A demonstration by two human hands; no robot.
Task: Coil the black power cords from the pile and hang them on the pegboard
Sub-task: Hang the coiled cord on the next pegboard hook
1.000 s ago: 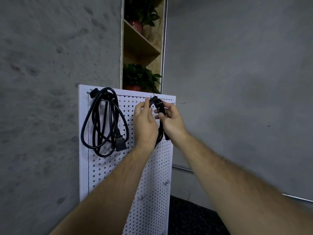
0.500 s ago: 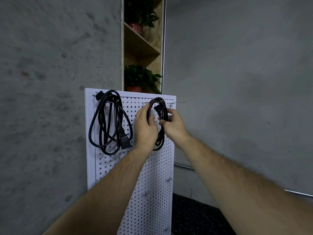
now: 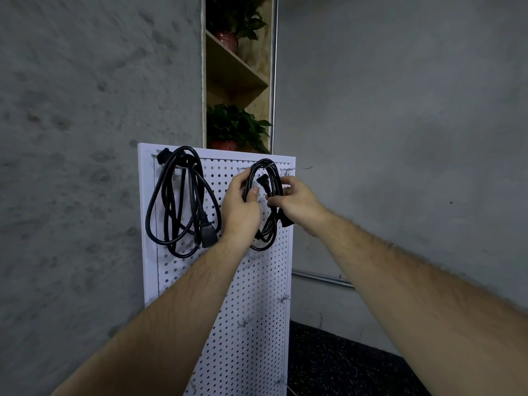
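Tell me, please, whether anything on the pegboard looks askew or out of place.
A thin wire hook at the pegboard's top right juts sideways past the edge; nothing else stands out.

I am counting two coiled black power cords, the left cord (image 3: pixel 195 201) and the right cord (image 3: pixel 275 181), hanging on one white pegboard (image 3: pixel 257 281). I am seeing two bare hands, the left hand (image 3: pixel 240 207) and the right hand (image 3: pixel 297 201). I am also logging two potted plants, the upper plant (image 3: pixel 237 18) and the lower plant (image 3: pixel 234 124), sitting in one wooden shelf unit (image 3: pixel 237 78), and at least four bare hooks (image 3: pixel 283 298) low on the board.
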